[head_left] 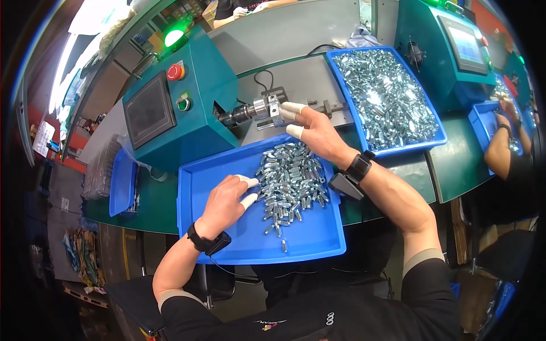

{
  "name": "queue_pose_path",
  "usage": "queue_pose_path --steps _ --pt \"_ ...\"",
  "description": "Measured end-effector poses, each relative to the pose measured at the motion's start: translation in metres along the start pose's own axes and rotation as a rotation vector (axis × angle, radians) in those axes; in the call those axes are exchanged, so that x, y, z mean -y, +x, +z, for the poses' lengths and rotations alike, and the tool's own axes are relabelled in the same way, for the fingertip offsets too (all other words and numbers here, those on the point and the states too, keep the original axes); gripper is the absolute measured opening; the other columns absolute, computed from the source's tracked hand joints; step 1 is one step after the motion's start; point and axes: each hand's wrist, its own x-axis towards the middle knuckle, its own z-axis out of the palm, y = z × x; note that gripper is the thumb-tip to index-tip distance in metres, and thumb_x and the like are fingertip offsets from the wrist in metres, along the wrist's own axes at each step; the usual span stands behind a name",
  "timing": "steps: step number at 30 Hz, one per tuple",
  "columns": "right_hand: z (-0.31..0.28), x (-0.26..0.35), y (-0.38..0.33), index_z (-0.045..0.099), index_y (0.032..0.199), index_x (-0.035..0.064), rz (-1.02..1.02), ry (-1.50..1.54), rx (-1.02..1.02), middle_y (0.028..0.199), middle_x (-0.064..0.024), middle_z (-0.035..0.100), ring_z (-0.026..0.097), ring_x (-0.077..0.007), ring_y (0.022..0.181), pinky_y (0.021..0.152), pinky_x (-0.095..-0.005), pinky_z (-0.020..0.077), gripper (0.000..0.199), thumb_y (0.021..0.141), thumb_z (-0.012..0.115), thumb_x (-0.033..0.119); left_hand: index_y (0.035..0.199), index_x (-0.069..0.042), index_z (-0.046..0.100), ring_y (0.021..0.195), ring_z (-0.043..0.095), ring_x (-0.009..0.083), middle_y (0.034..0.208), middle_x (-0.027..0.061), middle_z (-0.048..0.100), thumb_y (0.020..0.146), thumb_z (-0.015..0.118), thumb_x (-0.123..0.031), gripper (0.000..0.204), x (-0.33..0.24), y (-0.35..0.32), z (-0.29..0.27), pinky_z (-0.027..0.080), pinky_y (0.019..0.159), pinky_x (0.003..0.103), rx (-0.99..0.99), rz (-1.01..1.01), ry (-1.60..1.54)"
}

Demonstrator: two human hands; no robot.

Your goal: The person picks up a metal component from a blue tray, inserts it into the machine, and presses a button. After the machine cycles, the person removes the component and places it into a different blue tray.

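My left hand [223, 203] reaches over the near blue tray [213, 241], its thumb and index finger parted at the left edge of a pile of small silver metal sleeves [290, 176]. Nothing shows between those fingertips. Higher up, my right hand [318, 135] is stretched toward the metal fixture [274, 108] at the end of the machine's spindle [242, 115]. Its index and middle fingertips meet the fixture's right side, while the thumb stands apart below. Pale finger cots cover the fingertips on both hands. Any small part behind the right fingers is hidden.
A green machine [193, 91] with a dark screen and red button stands left. Another blue tray [392, 149], heaped with metal sleeves, lies right of the fixture. Beyond it is a second green machine [443, 62]. A co-worker's arm [500, 145] is at far right.
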Motion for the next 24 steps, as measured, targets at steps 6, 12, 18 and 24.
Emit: queue_pose_path --steps 6,12,18,24 --pt "0.0062 -0.0010 -0.0055 0.041 0.165 0.0008 -0.050 -0.048 -0.030 0.160 -0.0187 0.057 0.059 -0.0241 0.142 0.117 -0.0369 0.0484 0.068 0.102 0.067 0.003 0.117 -0.004 0.076 0.104 0.069 0.0353 0.113 0.0122 0.074 0.087 0.084 -0.006 0.032 -0.0019 -0.0022 0.0024 0.058 0.089 0.043 0.072 -0.022 -0.023" --pt "0.0059 -0.0030 -0.0071 0.041 0.165 0.0033 -0.065 -0.045 -0.114 0.158 -0.0172 0.060 0.060 -0.0234 0.141 0.115 -0.0381 0.0506 0.070 0.101 0.068 0.005 0.114 -0.003 0.075 0.105 0.069 0.0354 0.114 0.0122 0.073 0.086 0.085 -0.006 0.030 -0.0046 -0.0036 0.0072 0.057 0.089 0.043 0.074 -0.066 -0.057" --pt "0.0055 0.0012 -0.0069 0.040 0.166 0.0032 -0.041 -0.111 -0.045 0.158 -0.0177 0.061 0.060 -0.0235 0.140 0.115 -0.0386 0.0505 0.071 0.101 0.069 0.006 0.112 -0.003 0.074 0.105 0.069 0.0353 0.115 0.0120 0.072 0.084 0.085 -0.007 0.030 -0.0061 -0.0056 0.0066 0.057 0.089 0.043 0.042 -0.053 -0.055" --pt "0.0032 -0.0036 -0.0067 0.040 0.166 0.0032 -0.119 -0.175 -0.015 0.159 -0.0182 0.059 0.060 -0.0237 0.141 0.116 -0.0397 0.0502 0.071 0.100 0.069 0.006 0.110 -0.004 0.074 0.105 0.069 0.0353 0.115 0.0117 0.072 0.084 0.086 -0.007 0.029 -0.0084 -0.0082 0.0080 0.057 0.089 0.043 0.024 -0.039 -0.033"
